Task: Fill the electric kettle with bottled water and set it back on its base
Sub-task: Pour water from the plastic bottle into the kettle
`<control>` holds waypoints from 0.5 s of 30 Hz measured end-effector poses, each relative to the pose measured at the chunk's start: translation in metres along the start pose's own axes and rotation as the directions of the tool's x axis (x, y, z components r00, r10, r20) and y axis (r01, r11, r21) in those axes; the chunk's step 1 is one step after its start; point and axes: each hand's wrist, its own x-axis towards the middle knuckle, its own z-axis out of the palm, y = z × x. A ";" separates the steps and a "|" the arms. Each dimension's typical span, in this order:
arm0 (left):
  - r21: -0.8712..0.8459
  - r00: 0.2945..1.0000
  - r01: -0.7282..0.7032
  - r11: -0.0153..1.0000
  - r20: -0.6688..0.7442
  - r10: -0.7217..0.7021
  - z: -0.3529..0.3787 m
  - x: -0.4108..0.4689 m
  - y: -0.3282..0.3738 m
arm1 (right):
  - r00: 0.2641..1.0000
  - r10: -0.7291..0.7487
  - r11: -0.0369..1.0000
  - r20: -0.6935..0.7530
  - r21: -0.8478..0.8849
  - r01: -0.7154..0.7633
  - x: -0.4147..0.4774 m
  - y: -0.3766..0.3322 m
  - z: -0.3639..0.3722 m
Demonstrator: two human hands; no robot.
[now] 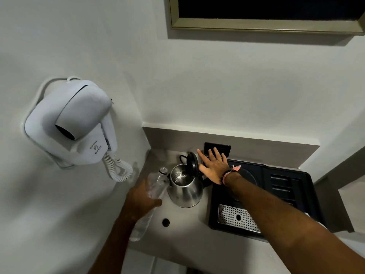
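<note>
A steel electric kettle (186, 189) stands on the pale counter (189, 234) with its black lid (192, 161) flipped up and water visible inside. My left hand (141, 200) grips a clear uncapped plastic water bottle (156, 186), tilted with its mouth close to the kettle's left rim. My right hand (214, 167) is spread flat, fingers apart, just right of the raised lid and above the kettle's handle, holding nothing. The round kettle base (254, 177) sits in the black tray, partly hidden by my right forearm.
A black tray (286, 194) with a perforated metal drip grate (237, 217) fills the counter's right side. A dark wall socket (219, 148) sits behind my right hand. A small black cap (166, 222) lies on the counter. A white wall hair dryer (77, 125) hangs at left.
</note>
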 end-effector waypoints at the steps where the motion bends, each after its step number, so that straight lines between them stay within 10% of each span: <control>1: -0.053 0.999 0.006 0.999 -0.045 -0.009 0.003 0.000 -0.006 | 1.000 0.000 1.000 0.002 0.002 0.000 0.000 0.000 0.000; 8: -0.301 0.876 0.065 0.951 -0.439 -0.199 0.025 -0.007 -0.029 | 1.000 0.013 1.000 0.012 -0.009 -0.013 0.001 0.000 0.001; 15: -0.431 0.764 0.086 0.898 -0.550 -0.337 0.046 -0.005 -0.025 | 1.000 0.025 1.000 0.015 -0.017 -0.025 0.001 0.000 0.001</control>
